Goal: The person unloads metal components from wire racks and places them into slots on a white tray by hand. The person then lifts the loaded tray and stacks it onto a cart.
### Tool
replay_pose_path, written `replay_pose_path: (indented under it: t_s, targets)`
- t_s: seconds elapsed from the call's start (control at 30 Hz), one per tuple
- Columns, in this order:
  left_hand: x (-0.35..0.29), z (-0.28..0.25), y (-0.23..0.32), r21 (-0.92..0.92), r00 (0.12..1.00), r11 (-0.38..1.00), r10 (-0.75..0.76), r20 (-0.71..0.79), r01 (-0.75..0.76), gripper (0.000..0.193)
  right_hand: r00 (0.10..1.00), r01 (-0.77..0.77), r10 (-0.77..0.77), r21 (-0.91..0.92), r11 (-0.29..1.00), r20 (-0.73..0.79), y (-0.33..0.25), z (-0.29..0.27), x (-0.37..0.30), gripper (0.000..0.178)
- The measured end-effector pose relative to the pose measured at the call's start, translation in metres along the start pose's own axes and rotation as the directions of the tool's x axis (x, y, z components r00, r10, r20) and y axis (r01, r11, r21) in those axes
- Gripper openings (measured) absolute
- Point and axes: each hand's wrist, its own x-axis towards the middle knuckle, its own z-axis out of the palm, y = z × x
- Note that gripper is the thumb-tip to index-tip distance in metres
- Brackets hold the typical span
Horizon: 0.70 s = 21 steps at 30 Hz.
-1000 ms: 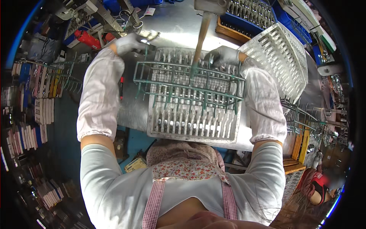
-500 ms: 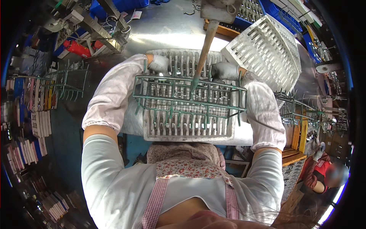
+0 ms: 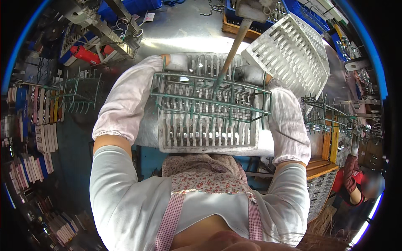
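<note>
A green wire rack (image 3: 209,102) sits over a grey slotted metal tray (image 3: 207,134) on a shiny metal table (image 3: 184,35). My left hand (image 3: 172,62), in a pale glove and white sleeve cover, grips the rack's far left corner. At the far right corner, my right hand (image 3: 251,75), gloved in grey, holds the rack. A slanted metal rod (image 3: 230,58) reaches down from a machine above, and its tip touches the rack's top wires between my hands.
A second white slotted tray (image 3: 289,50) leans at the upper right. More green wire racks stand at the left (image 3: 79,90) and right (image 3: 326,117). Blue crates line the table's far side. Another person's red-gloved hand (image 3: 351,175) works at the lower right.
The rack and both hands have shifted rightward and nearer to me in the picture. The rod tip now meets the rack's middle. Both grips are unchanged.
</note>
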Motion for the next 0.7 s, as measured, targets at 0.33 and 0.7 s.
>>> replay_pose_path:
  t_s: [0.33, 0.7]
  targets:
    - [0.012, 0.010, 0.021, -0.024, 0.913, 0.995, -0.081, 0.399, 0.099, 0.033, 0.986, -0.117, 0.095, 0.163, 0.980, 0.137, 0.030, 0.014, -0.010, 0.031]
    - [-0.062, 0.103, -0.106, -0.967, 0.688, 0.223, -0.684, -0.244, -0.121, 0.048, 0.415, 0.007, 0.717, 0.790, 0.613, -0.560, 0.165, 0.088, -0.133, 0.026]
